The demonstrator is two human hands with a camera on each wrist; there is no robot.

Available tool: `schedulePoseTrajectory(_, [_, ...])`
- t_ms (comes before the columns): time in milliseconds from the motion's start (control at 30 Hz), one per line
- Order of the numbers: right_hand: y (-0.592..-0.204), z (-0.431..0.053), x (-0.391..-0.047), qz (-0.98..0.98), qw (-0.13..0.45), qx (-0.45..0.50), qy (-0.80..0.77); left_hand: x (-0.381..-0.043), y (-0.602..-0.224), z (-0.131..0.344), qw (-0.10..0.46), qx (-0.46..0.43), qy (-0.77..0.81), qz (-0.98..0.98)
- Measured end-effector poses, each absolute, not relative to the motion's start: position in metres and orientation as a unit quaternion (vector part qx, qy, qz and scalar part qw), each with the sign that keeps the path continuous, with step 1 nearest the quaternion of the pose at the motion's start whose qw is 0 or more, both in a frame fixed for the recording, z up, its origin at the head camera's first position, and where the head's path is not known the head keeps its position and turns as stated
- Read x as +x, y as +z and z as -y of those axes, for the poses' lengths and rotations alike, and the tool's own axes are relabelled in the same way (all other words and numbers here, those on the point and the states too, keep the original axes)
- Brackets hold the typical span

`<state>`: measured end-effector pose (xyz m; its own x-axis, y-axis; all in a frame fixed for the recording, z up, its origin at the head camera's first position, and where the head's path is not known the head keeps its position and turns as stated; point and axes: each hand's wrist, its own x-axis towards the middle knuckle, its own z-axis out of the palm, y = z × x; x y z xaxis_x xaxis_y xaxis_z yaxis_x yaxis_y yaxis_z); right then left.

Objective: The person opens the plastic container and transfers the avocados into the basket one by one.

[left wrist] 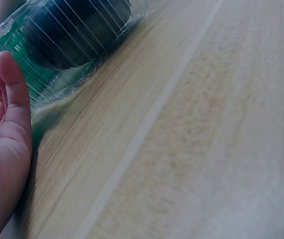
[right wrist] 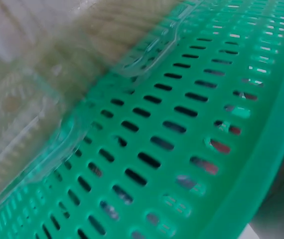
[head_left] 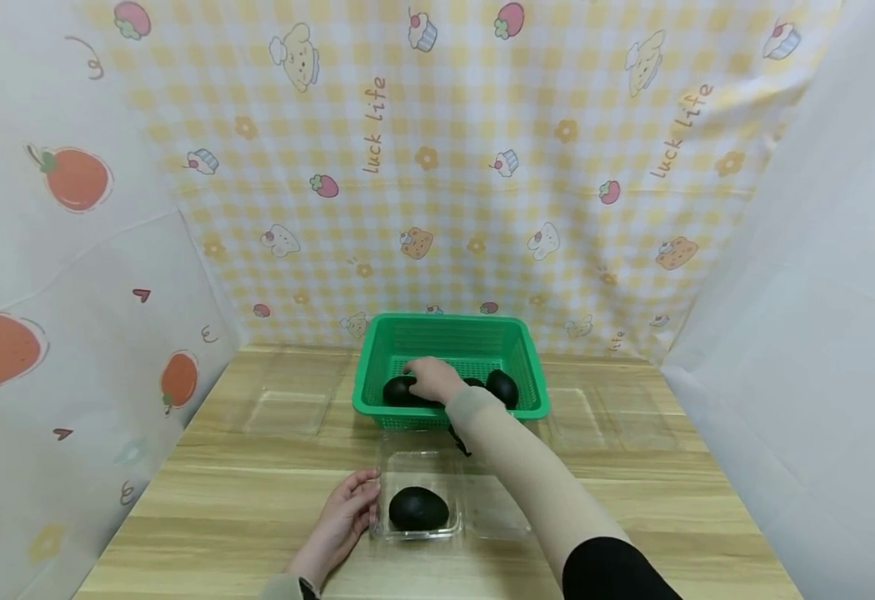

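My right hand (head_left: 436, 380) reaches down into the green basket (head_left: 448, 321), its thumb and fingers around a dark avocado (head_left: 398, 392) at the basket's left. More dark avocados lie to the right, including one avocado (head_left: 502, 389) by the right wall; my forearm partly covers the others. My left hand (head_left: 352, 508) rests beside a clear plastic box (head_left: 418, 468) in front of the basket, fingertips touching its left side. Inside that box lies a single avocado (head_left: 418, 509), also seen through the ribbed plastic in the left wrist view.
The box's clear lid (head_left: 493, 521) lies open to its right, partly under my right forearm. More clear plastic containers stand on the wooden table, one container (head_left: 287, 408) at left and another container (head_left: 580, 417) right of the basket. A patterned cloth (head_left: 475, 200) hangs behind.
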<state>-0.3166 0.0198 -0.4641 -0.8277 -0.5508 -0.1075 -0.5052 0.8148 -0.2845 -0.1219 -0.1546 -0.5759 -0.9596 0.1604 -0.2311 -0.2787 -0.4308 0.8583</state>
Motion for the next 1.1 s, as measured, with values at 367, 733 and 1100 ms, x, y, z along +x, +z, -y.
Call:
schedulePoseTrajectory(367, [-0.45, -0.041, -0.302, -0.929, 0.089, -0.322, -0.159, -0.119, -0.577, 0.155, 0.123, -0.064, 0.842, -0.521])
schedulePoseTrajectory(733, [-0.426, -0.058, -0.249, -0.899, 0.05, -0.4, -0.17, -0.118, -0.578, 0.157, 0.124, -0.061, 0.842, -0.522])
schedulePoseTrajectory(1100, [-0.435, -0.072, -0.2, -0.876, 0.024, -0.459, -0.15, -0.121, -0.575, 0.153, 0.133, -0.06, 0.843, -0.518])
